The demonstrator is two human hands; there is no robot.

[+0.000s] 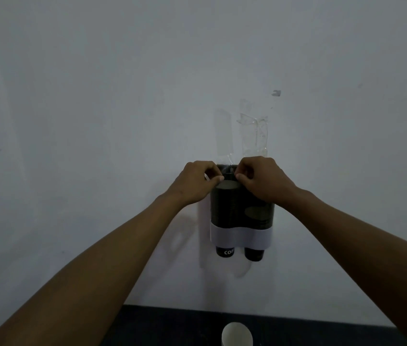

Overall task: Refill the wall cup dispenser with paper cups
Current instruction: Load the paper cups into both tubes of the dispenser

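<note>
Both hands, left hand (195, 182) and right hand (259, 179), pinch the rim of dark paper cups (227, 188) stacked in the left tube of the wall dispenser (241, 237).

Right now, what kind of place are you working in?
Probably a drinks corner in an office or pantry, though dim light limits certainty. A two-tube cup dispenser hangs on a plain painted wall, dark cups poke out below it, and a white paper cup stands on a dark counter.
</note>
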